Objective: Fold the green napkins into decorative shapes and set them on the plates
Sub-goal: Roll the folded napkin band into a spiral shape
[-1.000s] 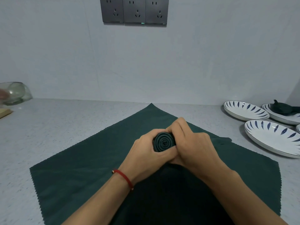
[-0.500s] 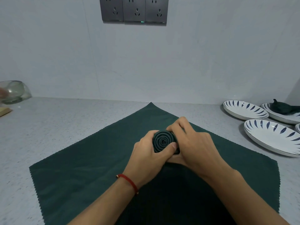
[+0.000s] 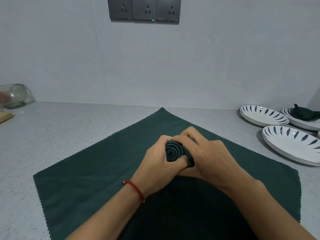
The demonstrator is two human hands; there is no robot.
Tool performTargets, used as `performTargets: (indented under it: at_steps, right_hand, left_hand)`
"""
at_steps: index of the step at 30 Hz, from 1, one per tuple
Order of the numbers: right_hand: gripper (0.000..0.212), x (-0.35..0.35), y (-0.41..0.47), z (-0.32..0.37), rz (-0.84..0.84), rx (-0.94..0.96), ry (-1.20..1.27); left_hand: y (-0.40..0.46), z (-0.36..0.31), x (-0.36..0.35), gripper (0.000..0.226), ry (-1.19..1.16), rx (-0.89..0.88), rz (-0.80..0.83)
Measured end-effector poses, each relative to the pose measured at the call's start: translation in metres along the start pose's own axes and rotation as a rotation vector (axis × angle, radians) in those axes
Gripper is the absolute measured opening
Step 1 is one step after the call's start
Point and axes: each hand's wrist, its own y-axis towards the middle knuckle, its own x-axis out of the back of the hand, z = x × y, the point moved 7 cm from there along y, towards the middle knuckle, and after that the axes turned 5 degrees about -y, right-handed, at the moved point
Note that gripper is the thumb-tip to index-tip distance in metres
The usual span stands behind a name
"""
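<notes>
Green cloth fills the near part of the view: a flat napkin (image 3: 97, 172) lies spread on the grey counter (image 3: 69, 129) as a diamond, one corner pointing away from you toward the wall. On top of it, about at its middle, you hold the roll (image 3: 173, 152), a second napkin wound into a tight spiral. Your left hand (image 3: 161, 168) curls round its left side with the thumb across the near edge; your right hand (image 3: 207, 156) wraps the right side and its fingers pinch the far rim. Both hands are closed on the roll, not spread.

The roll stands on end, its axis roughly upright and tipped slightly toward you, so the spiral face looks up at the camera. It is short and stubby; what long axis it has runs bottom to top.

Expect it to be light and soft, with nothing to hold the coils but your grip. Loosen the fingers and the outer layer will likely spring open. Take it round the waist with fingers all about, and keep the loose tail, which I cannot see, pinned under a finger. Pinching only the top would probably squash the spiral.

Farther off to your right wait the plates: a near plate (image 3: 285, 144) and a far plate (image 3: 259, 116), both bare, and behind them a third plate (image 3: 297, 122) bearing a folded napkin (image 3: 303, 114). A glass bowl (image 3: 15, 96) sits far left by the wall.
</notes>
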Motion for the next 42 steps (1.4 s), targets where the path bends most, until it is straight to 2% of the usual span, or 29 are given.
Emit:
performTargets:
  at_steps: [3, 8, 10, 12, 14, 17, 20, 24, 27, 29, 38, 42]
  right_hand:
    - [0.066, 0.005, 0.000, 0.001, -0.032, -0.008, -0.005]
    - [0.065, 0.003, 0.003, 0.003, -0.044, -0.073, -0.087]
    - [0.067, 0.004, 0.003, 0.002, -0.025, -0.038, -0.057]
    - [0.068, 0.004, 0.000, 0.004, -0.009, 0.020, -0.033]
    - [0.065, 0.009, 0.000, 0.003, -0.040, 0.033, -0.031]
    - [0.056, 0.013, 0.001, -0.002, -0.077, -0.024, -0.092]
    - [0.051, 0.013, 0.001, -0.003, -0.092, -0.041, -0.107]
    - [0.052, 0.017, -0.004, -0.014, -0.058, -0.032, 0.138]
    - [0.021, 0.023, -0.009, -0.023, -0.094, -0.029, 0.338]
    - [0.012, 0.027, -0.011, -0.026, -0.117, -0.029, 0.389]
    - [0.011, 0.031, -0.014, -0.028, -0.232, -0.174, 0.596]
    - [0.019, 0.024, -0.016, -0.035, -0.190, -0.312, 0.702]
  left_hand:
    - [-0.001, -0.001, -0.001, 0.039, -0.061, 0.003, 0.074]
    - [-0.004, -0.003, -0.001, 0.022, -0.033, -0.058, -0.111]
    - [-0.002, -0.004, -0.002, 0.026, -0.064, -0.068, -0.033]
    - [-0.001, -0.004, -0.002, 0.039, -0.031, -0.094, 0.071]
    - [-0.003, -0.005, -0.003, 0.047, -0.046, -0.107, 0.106]
    - [-0.008, -0.008, -0.003, 0.042, -0.068, -0.173, -0.014]
    - [-0.008, -0.012, -0.006, 0.035, -0.163, -0.201, -0.016]
    - [-0.002, -0.013, 0.004, 0.040, -0.309, -0.169, 0.031]
    - [0.000, -0.010, 0.014, 0.044, -0.377, -0.133, 0.041]
    - [0.001, -0.011, 0.016, 0.046, -0.357, -0.145, 0.052]
    - [-0.001, -0.015, 0.009, 0.053, -0.271, -0.190, 0.183]
    - [-0.002, -0.018, 0.011, 0.055, -0.256, -0.216, 0.204]
